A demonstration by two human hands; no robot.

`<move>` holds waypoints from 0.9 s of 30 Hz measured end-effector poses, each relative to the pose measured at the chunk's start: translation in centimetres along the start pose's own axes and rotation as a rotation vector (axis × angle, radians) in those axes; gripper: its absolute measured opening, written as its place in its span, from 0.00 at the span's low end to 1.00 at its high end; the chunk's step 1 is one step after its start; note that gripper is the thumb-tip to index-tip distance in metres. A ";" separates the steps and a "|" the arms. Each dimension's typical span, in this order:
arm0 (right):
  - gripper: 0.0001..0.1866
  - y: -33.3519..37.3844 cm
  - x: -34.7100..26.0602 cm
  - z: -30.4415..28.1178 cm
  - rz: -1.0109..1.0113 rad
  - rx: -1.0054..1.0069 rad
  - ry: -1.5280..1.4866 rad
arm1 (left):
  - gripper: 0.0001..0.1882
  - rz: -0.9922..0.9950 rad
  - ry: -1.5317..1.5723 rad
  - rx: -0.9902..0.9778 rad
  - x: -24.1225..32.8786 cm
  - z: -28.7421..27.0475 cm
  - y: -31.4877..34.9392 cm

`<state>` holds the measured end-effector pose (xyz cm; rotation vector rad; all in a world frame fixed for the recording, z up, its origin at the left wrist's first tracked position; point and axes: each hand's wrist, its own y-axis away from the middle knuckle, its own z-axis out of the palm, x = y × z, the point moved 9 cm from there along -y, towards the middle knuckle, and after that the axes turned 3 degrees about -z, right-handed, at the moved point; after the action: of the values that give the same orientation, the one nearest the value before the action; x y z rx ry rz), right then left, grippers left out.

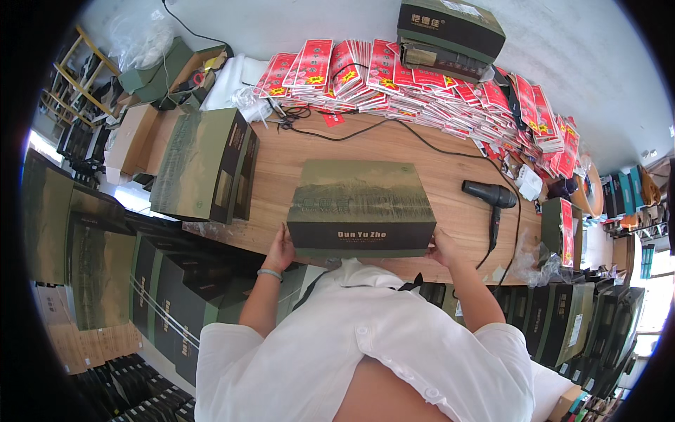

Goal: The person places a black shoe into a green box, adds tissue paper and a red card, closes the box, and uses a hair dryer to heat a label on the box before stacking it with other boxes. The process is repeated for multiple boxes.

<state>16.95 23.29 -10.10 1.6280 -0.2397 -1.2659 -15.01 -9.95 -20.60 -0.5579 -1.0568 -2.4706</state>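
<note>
Green box: olive lid w/ a darker tree-like pattern, black front side w/ pale lettering; the green box (360, 190) is shut, mid-bench, hard by the near edge, long side facing the wearer. Can't tell if its base sits flat on the bench (316, 144) or is a bit raised.
L hand: left hand (281, 250) clamped on the box's near L corner, thumb up the side; grey wristband (270, 273) on that wrist.
R hand: right hand (441, 246) clamped on the near R corner; hands apart, box between them, some fingers hidden.
Dryer: black hair dryer (489, 194), R of box, nozzle twd L, handle twd near edge.
Cord: black cord (450, 151) runs btwn box & back edge, then bends down past the dryer's R side.
L end: two green boxes (197, 165) side by side, nr the bench's L edge; open brown carton (131, 144) just beyond.
Back edge: long heap of red packets (436, 105), approx. to the far R corner; dark boxes (450, 32) stacked on top.
Far L corner: white roll (223, 84) + crumpled clear plastic.
R end: small green box (554, 232), red packet against it; clear film (538, 261) nr the near R corner.
</note>
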 end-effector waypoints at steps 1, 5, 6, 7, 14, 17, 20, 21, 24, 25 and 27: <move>0.23 0.8 -0.4 -0.1 0.028 -0.115 -0.048 | 0.28 -0.037 -0.045 0.005 0.1 2.7 0.8; 0.28 3.0 -6.4 3.0 -0.146 -0.440 -0.348 | 0.30 0.094 -0.928 0.139 1.0 1.5 -0.1; 0.31 4.3 -9.2 4.4 -0.238 -0.458 -0.471 | 0.29 0.081 -1.140 0.006 1.4 5.9 -0.1; 0.34 5.8 -12.2 6.6 -0.318 -0.513 -0.586 | 0.28 0.108 -1.203 0.088 1.5 4.6 -0.3; 0.44 -4.9 -23.1 13.9 -1.119 0.022 0.544 | 0.23 0.424 -1.430 0.428 3.4 5.1 -0.2; 0.38 -7.6 -20.7 18.4 -0.776 0.262 1.311 | 0.22 0.312 -1.525 0.561 5.5 5.4 2.5; 0.35 -12.2 -16.4 19.1 -0.711 0.179 1.357 | 0.23 0.285 -1.584 0.611 6.3 5.4 2.1; 0.35 -12.4 -15.0 19.8 -0.669 0.145 1.367 | 0.23 0.279 -1.580 0.629 6.6 5.4 2.7; 0.37 -12.9 -13.0 21.0 -0.600 0.057 1.361 | 0.22 0.313 -1.567 0.633 7.1 2.9 1.5; 0.36 -13.0 -12.9 20.9 -0.614 0.035 1.339 | 0.22 0.327 -1.566 0.618 7.4 1.8 0.7; 0.35 -12.8 -13.0 19.6 -0.696 0.092 1.264 | 0.21 0.377 -1.524 0.606 8.6 1.7 -0.5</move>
<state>-9.65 26.49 -11.01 2.3592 1.1262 -0.4393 -22.15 -10.06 -15.48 -2.2133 -1.7625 -0.9560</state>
